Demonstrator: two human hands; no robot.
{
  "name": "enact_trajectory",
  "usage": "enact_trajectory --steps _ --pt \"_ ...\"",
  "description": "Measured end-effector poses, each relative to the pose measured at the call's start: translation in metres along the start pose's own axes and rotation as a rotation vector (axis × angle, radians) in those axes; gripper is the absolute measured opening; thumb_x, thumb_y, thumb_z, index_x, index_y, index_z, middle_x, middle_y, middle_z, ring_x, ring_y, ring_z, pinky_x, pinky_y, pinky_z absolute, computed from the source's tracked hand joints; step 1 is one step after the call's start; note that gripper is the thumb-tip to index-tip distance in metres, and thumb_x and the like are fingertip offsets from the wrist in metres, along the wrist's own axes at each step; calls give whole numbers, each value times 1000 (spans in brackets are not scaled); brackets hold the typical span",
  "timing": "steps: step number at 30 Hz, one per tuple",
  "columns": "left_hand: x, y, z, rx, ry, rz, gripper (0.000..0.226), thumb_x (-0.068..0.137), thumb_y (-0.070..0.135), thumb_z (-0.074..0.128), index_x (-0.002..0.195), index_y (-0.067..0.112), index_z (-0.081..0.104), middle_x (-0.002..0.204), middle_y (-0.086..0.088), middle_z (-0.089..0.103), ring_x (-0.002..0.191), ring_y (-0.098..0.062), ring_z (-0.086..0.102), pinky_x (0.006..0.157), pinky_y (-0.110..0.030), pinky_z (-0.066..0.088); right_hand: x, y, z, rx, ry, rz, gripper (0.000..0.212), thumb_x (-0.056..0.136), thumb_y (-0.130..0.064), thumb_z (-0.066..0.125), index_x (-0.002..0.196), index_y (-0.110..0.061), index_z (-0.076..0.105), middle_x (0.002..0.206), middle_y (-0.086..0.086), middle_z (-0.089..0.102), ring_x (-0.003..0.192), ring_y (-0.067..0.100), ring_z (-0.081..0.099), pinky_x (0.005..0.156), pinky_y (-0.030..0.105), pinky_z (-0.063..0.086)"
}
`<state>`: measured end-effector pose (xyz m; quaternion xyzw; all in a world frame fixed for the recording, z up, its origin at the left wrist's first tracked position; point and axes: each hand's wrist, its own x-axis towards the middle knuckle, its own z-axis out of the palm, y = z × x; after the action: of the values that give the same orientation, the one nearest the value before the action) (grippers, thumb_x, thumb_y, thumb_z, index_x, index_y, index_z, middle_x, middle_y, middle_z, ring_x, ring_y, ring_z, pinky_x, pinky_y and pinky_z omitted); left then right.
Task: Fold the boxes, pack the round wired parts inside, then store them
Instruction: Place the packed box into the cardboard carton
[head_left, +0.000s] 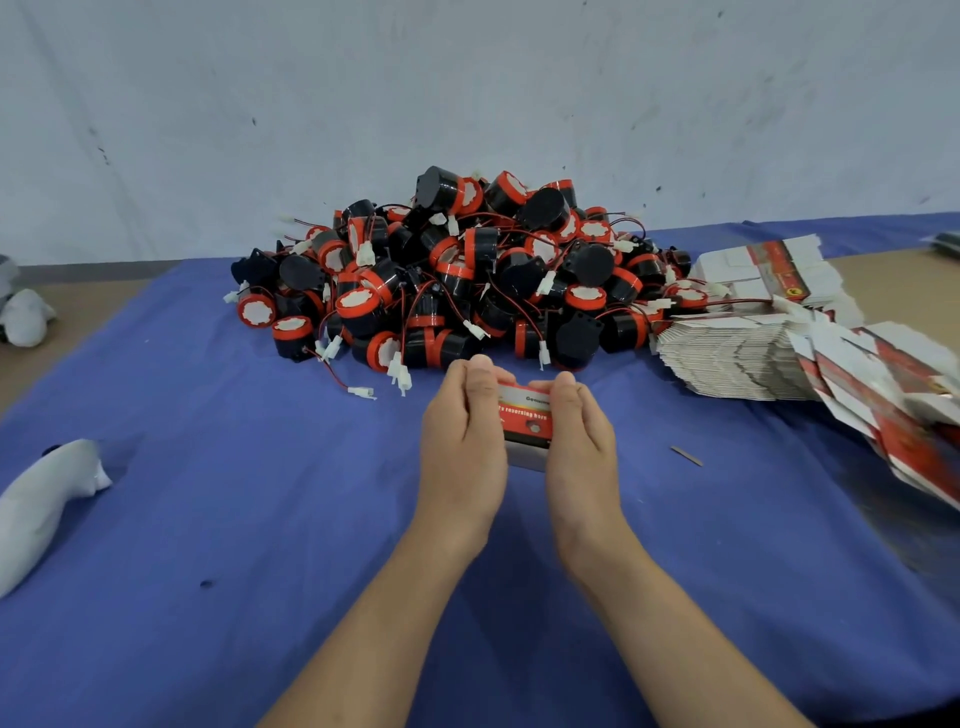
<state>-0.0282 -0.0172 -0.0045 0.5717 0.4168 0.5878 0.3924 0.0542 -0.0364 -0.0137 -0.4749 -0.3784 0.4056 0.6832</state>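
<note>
Blue-clothed tabletop (218, 519), frame centre: left hand (462, 441) and right hand (579, 441) both grip one box (525, 423). Thin card, likely light and crushable; hold by edges.

— What's printed there?
— On the box (525, 415) I'm holding, white letters on the red band: "reversing horn". Above it, a dark word starting "Gen", the rest hidden.
— And the flat boxes (737, 358)?
— Too blurred to read.
</note>
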Motion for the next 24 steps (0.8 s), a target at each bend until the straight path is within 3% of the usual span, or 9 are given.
enact_trajectory --steps 4,8,12,15,19,22,24 --pt "-2 4 18 -37 47 10 37 108 36 35 88 21 63 77 7 68 69 -2 65 57 -13 48 0 -5 -8 25 71 -6 37 110 -32 38 93 -16 66 71 -17 71 66 -5 66 58 10 48" --pt "-16 10 42 -8 63 65 37 109 36 34 87 22 61 74 19 66 67 2 63 55 -11 45 -6 -17 -26 101 174 18 36 108 -32 42 88 -17 68 70 -13 72 65 -2 67 55 13 50" --pt "-41 14 68 -69 55 -3 36 108 38 35 86 26 61 80 17 69 72 -3 67 58 -18 51 -17 -27 -48 195 302 23 35 104 -26 49 78 -17 71 69 -5 73 60 4 68 47 17 50" --pt "-62 16 75 -135 45 -19 30 108 33 37 93 25 62 87 11 71 76 -7 69 62 -21 54 -26 -36 -58 139 298 -32 40 104 -21 47 72 -14 69 67 0 72 59 10 68 47 20 51" --pt "-91 15 68 -123 -170 18 21 103 41 45 105 28 62 98 14 72 90 -6 69 74 -16 53 -46 -48 -86 -36 299 -113 41 106 -22 47 71 -17 67 69 3 71 65 16 67 59 32 56" --pt "-104 29 66 -126 -387 -32 27 92 49 53 105 32 69 103 13 73 96 -8 70 71 -21 56 -70 -63 -117 -107 325 -171 39 106 -26 48 72 -20 67 74 6 72 68 18 67 65 36 56" --pt "-105 53 73 -161 -474 -53 24 88 49 57 103 38 73 104 10 75 95 -10 71 67 -24 58 -83 -83 -135 -13 320 -150 34 105 -32 48 85 -21 74 88 7 75 80 22 72 69 30 57"
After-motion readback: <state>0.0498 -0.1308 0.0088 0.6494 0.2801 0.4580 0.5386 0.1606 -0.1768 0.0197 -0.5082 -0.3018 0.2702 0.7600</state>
